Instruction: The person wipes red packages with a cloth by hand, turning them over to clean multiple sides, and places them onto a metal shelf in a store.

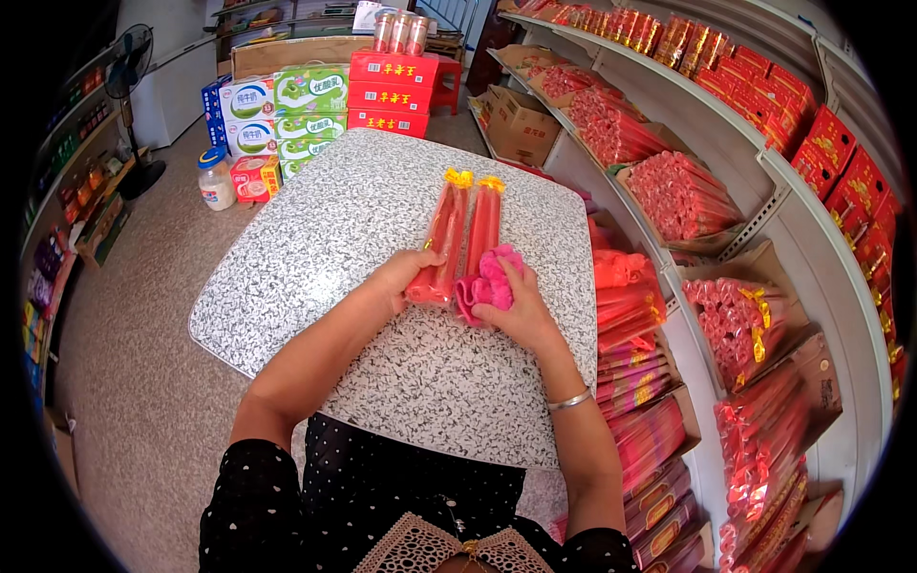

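Observation:
Two clear plastic packs of red candles lie side by side on a speckled white table [286, 286], their yellow ties at the far end. My left hand [410, 276] grips the near end of the left pack [445, 240]. Bunched in my right hand [521, 301] is a pink cloth [491, 283], pressed on the near part of the right pack [483, 225]. The cloth and fingers hide that pack's near end.
Shelves [645, 251] with boxes and bundles of red wrapped goods line the right side. Beyond the table stand stacked red cartons [390, 97] and milk cartons [247, 100]. A lidded jar [215, 183] and a fan [132, 107] are on the floor at the left.

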### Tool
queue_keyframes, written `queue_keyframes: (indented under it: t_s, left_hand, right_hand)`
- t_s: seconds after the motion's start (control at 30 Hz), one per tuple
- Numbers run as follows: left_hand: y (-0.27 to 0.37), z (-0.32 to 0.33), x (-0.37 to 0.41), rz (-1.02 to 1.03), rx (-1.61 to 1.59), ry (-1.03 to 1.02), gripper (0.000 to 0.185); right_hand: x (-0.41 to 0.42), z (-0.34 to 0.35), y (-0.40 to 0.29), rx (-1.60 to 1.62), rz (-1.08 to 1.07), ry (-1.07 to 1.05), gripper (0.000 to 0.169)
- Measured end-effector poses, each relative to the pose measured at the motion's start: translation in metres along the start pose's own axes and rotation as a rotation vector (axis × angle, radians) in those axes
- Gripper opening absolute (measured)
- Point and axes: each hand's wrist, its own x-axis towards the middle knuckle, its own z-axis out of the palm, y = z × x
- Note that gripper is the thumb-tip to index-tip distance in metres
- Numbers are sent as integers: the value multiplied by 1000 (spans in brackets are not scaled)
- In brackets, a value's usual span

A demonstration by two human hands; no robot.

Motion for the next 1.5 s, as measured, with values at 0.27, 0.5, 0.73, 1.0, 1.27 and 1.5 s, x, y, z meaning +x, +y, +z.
queue_keyframes:
  t_s: [0.27, 0.5, 0.73, 1.0, 1.27, 1.5]
  left_hand:
    - [-2, -6, 3, 51, -80, -161, 47]
    - [24, 18, -30, 400, 61, -296, 57]
    - [38, 35, -65, 662, 101, -329, 57]
    - [21, 4, -53, 477, 26, -339, 72]
    - [29, -7, -57, 475, -134, -447, 58]
    - [32, -25, -45, 487, -167, -402, 51]
  right_hand:
    - [-1, 2, -5, -43, -117, 100, 36]
    - [3, 3, 1, 110, 61, 249, 29]
    - [3, 8, 20, 56, -7, 255, 39]
    - [-2, 9, -22, -82, -142, 121, 49]
    - [15, 8, 3, -38, -40, 113, 36]
    - [69, -47, -51, 415, -102, 318, 27]
